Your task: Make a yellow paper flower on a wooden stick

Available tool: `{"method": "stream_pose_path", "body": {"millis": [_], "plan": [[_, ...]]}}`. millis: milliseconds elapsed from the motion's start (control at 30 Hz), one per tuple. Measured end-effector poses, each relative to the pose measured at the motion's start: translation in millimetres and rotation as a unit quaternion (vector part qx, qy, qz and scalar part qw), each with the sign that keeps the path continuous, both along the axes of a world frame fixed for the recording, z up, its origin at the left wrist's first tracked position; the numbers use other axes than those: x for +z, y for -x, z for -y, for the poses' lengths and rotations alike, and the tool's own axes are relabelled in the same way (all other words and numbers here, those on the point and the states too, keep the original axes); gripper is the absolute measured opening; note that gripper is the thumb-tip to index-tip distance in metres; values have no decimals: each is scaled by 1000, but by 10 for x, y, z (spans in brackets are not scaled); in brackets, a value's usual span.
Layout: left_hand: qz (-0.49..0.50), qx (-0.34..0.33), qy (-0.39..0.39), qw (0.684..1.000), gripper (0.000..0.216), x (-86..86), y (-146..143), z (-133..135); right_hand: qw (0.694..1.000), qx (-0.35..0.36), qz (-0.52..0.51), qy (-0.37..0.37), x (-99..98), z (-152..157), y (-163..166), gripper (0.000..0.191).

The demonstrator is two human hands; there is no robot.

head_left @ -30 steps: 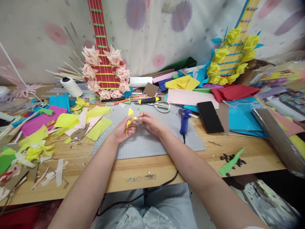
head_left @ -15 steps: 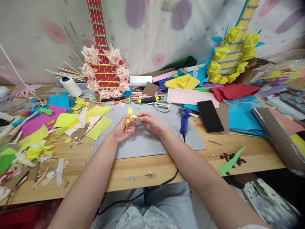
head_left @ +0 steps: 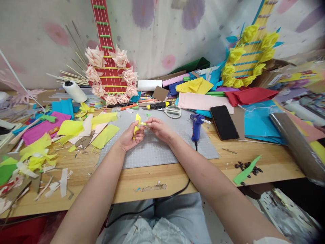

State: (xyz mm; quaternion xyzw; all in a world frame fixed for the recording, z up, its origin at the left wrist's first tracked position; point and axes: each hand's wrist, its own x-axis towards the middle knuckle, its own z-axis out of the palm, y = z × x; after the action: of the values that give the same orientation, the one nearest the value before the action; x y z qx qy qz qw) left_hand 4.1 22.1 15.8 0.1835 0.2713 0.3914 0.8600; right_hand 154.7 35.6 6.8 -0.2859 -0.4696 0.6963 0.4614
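Over the grey cutting mat [head_left: 157, 149] my left hand [head_left: 129, 137] is closed around a small folded piece of yellow paper [head_left: 137, 121]. My right hand [head_left: 158, 128] meets it from the right, fingertips pinched on the same piece near its top. Both hands hover just above the mat. Much of the paper is hidden inside my left fingers.
Scissors [head_left: 171, 111], a yellow cutter [head_left: 157, 105] and a blue glue gun [head_left: 196, 126] lie behind and right of the mat. A black phone [head_left: 222, 122] sits further right. Paper scraps [head_left: 76, 130] cover the left of the wooden table [head_left: 162, 178]; two paper guitars [head_left: 109, 73] lean at the back.
The hands stay together on the yellow paper, with only slight finger shifts. The view has tilted a little.
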Motion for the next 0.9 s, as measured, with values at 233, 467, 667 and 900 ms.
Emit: {"method": "stream_pose_path", "body": {"millis": [233,467,667,900], "plan": [[-6,4,7,1000,20,-15,-10,0,1000,-17,6,6,8,3,15,13],[16,5,9,1000,20,11,-8,4,1000,2,-4,8,-17,-13,19,11],[0,14,21,1000,19,-9,-5,2,1000,-12,5,12,-12,-6,16,11],[-10,13,9,1000,21,-18,-10,-4,999,-28,17,0,-14,-4,39,14]]}}
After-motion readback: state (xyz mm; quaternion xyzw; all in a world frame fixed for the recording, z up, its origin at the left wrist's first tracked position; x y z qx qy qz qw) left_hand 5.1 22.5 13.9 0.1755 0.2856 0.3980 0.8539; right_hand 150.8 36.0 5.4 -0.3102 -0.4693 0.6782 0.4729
